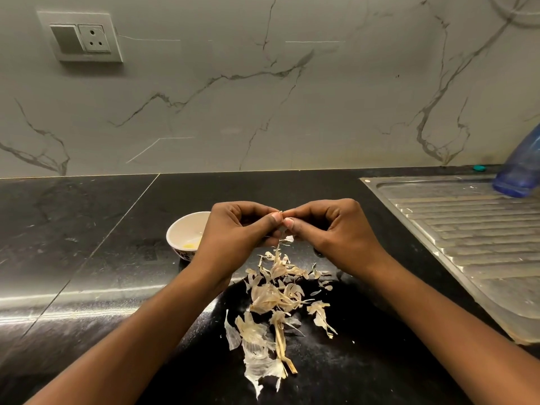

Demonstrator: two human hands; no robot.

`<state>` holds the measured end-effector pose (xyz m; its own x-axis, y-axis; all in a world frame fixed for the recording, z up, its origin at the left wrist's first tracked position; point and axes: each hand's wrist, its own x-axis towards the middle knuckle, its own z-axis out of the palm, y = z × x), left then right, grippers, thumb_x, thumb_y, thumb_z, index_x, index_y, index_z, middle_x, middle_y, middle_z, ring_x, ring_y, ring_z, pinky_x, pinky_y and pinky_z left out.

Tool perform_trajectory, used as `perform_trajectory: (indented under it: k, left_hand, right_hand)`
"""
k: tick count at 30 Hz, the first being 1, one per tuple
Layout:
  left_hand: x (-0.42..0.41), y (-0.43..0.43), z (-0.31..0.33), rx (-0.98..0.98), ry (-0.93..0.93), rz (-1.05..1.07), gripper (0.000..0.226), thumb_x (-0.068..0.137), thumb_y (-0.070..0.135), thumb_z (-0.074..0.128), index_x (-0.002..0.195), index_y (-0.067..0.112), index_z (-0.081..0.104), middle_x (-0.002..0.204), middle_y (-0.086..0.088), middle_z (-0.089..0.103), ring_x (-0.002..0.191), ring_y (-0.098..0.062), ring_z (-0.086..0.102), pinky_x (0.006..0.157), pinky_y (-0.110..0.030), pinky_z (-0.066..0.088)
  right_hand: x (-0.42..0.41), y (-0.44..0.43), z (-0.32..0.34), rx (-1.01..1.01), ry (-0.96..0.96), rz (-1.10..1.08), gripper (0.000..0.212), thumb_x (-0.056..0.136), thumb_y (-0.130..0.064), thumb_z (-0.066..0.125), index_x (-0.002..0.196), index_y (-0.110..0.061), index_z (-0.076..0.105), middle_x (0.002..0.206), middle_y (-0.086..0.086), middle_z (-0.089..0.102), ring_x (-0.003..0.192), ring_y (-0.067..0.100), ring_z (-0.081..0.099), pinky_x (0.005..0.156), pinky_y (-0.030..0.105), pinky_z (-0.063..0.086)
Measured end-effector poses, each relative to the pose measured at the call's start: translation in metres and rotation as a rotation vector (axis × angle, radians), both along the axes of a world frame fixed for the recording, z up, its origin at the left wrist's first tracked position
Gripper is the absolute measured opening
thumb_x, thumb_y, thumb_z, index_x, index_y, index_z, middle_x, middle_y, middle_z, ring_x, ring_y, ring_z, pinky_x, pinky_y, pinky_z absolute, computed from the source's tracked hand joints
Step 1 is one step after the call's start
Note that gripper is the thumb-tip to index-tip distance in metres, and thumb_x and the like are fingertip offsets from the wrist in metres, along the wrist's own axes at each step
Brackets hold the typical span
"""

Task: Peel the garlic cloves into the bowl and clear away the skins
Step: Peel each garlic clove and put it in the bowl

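socket plate (80, 36): upper left of frame, on the wall; one rocker switch and one three-pin socket side by side.
wall (292, 97): pale marble with grey veins, fills the upper half of frame.
tabletop (73, 229): black polished stone across the lower half; seam lines on the left part, glare streak at lower left.
bowl (182, 229): small, white inside, dark pattern outside; stands on the tabletop left of centre, right rim hidden behind the left grip. A small yellowish bit lies at the bottom; can't tell how many pieces.
left grip (233, 229): centre of frame, raised off the tabletop; fingers curled, thumb and fingertips pinching the garlic clove from the left.
garlic clove (282, 213): dead centre, clamped between both sets of fingertips, above the skins and not in the bowl; only a pale sliver shows.
skin scrap (287, 239): hangs just under the fingertips.
skins (274, 299): loose papery pile on the tabletop, from just below the grips down to lower centre; a dry stem piece lies near the bottom end.
right grip (333, 226): centre, mirrors the left; fingers curled, thumb and forefinger pinching the same clove from the right.
drainboard (467, 235): ribbed steel, right side of frame, set into the tabletop.
teal cap (479, 168): small, at the back edge by the wall.
blue bottle (520, 168): right edge, on the drainboard, blurred.
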<state>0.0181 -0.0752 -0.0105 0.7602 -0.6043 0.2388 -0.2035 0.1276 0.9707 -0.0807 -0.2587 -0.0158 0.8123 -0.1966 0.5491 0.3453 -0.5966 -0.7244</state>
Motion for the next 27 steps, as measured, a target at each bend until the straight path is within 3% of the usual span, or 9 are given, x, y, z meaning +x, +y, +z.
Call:
perform_trajectory:
  k: [6, 10, 18, 22, 27]
  left_hand:
    - [0.0009, -0.0031, -0.0037, 0.028, -0.056, 0.0, 0.012, 0.097, 0.009, 0.07, 0.107, 0.005, 0.077, 0.093, -0.013, 0.08, 0.091, -0.03, 0.079, 0.083, -0.039, 0.065]
    - [0.001, -0.0033, -0.005, 0.032, -0.071, -0.016, 0.015, 0.096, 0.007, 0.071, 0.11, 0.005, 0.077, 0.095, -0.012, 0.08, 0.09, -0.028, 0.079, 0.083, -0.037, 0.065]
    - [0.0039, -0.0028, -0.0062, 0.058, -0.157, 0.009, 0.015, 0.093, 0.006, 0.075, 0.107, 0.005, 0.077, 0.093, -0.011, 0.08, 0.087, -0.025, 0.079, 0.081, -0.037, 0.066]
    - [0.0049, -0.0026, -0.0064, 0.148, -0.353, 0.085, 0.012, 0.092, 0.012, 0.078, 0.104, 0.011, 0.08, 0.086, -0.003, 0.08, 0.078, -0.018, 0.078, 0.076, -0.036, 0.066]
    - [0.0016, -0.0027, -0.0059, 0.222, -0.469, 0.115, 0.011, 0.094, 0.014, 0.077, 0.104, 0.014, 0.08, 0.084, 0.004, 0.078, 0.076, -0.012, 0.076, 0.073, -0.035, 0.066]
  right_hand:
    - [0.0014, 0.0013, -0.0021, -0.015, 0.047, 0.009, 0.012, 0.092, -0.01, 0.081, 0.104, -0.012, 0.083, 0.09, -0.005, 0.082, 0.082, 0.013, 0.079, 0.076, 0.033, 0.066]
    - [0.0014, -0.0004, -0.0008, -0.007, 0.078, 0.021, 0.01, 0.095, -0.014, 0.079, 0.105, -0.013, 0.082, 0.089, -0.004, 0.081, 0.082, 0.016, 0.079, 0.077, 0.039, 0.067]
    - [0.0019, -0.0031, 0.0018, -0.029, 0.099, 0.024, 0.008, 0.097, -0.018, 0.077, 0.102, -0.013, 0.081, 0.084, -0.002, 0.079, 0.077, 0.017, 0.077, 0.068, 0.027, 0.063]
    - [0.0016, -0.004, 0.0018, -0.07, 0.072, -0.038, 0.01, 0.094, -0.022, 0.081, 0.1, -0.014, 0.083, 0.079, -0.006, 0.078, 0.071, 0.014, 0.075, 0.059, 0.019, 0.056]
    - [0.0021, -0.0047, -0.0002, -0.146, 0.075, -0.036, 0.008, 0.096, -0.019, 0.08, 0.102, -0.017, 0.084, 0.078, -0.007, 0.078, 0.065, 0.014, 0.073, 0.058, 0.031, 0.062]
